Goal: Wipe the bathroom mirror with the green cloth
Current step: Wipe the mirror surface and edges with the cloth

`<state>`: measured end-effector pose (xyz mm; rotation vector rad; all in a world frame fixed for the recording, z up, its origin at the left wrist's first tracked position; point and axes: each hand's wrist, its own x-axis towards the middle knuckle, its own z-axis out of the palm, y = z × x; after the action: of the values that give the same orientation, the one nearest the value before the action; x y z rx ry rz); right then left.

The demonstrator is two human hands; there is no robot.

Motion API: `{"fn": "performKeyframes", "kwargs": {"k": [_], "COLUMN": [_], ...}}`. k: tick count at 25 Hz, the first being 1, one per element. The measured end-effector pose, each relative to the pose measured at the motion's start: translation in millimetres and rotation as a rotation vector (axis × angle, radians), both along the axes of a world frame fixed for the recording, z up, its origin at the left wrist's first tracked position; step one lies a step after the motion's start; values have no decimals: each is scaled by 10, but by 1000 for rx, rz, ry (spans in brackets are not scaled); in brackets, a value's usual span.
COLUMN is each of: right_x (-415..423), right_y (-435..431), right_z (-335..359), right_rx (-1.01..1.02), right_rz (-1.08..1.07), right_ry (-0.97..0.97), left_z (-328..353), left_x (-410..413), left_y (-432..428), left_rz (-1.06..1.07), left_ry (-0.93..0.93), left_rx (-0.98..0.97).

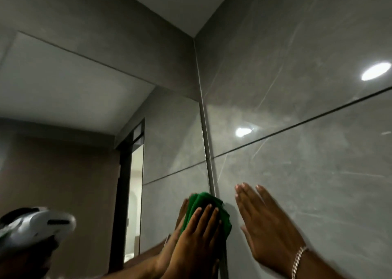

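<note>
The bathroom mirror fills the left half of the view and ends at a vertical edge in the wall corner. A crumpled green cloth lies against the mirror's right edge, low in the view. My left hand presses flat on the cloth and holds it to the glass. Just left of it the mirror shows the reflection of that hand. My right hand, with a bracelet on the wrist, rests flat with fingers spread on the grey tile wall to the right of the cloth and holds nothing.
Glossy grey tile wall on the right meets the mirror at the corner, with ceiling light glare on it. The mirror reflects a dark doorway, the ceiling and a white head-worn device at lower left.
</note>
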<state>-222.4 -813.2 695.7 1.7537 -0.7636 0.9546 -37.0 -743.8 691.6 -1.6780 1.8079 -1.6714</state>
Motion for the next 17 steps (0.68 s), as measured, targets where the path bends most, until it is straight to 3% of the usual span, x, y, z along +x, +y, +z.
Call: {"fn": "performKeyframes", "kwargs": {"k": [3,8,17], "right_x": [-16,42,40], "right_y": [-33,-167,-217], "right_z": [55,42,154], "right_rx": [-51,-120,1], "right_rz": [8,33,-31], "right_ry": [-29,-41,59], "left_z": [426,1286,2400], "left_x": [49,140,112], "left_y": [-95,-115,-203], "left_rz": [34,12,45], "left_ry": [34,22,23], "left_rx": [-19,-251,-371]}}
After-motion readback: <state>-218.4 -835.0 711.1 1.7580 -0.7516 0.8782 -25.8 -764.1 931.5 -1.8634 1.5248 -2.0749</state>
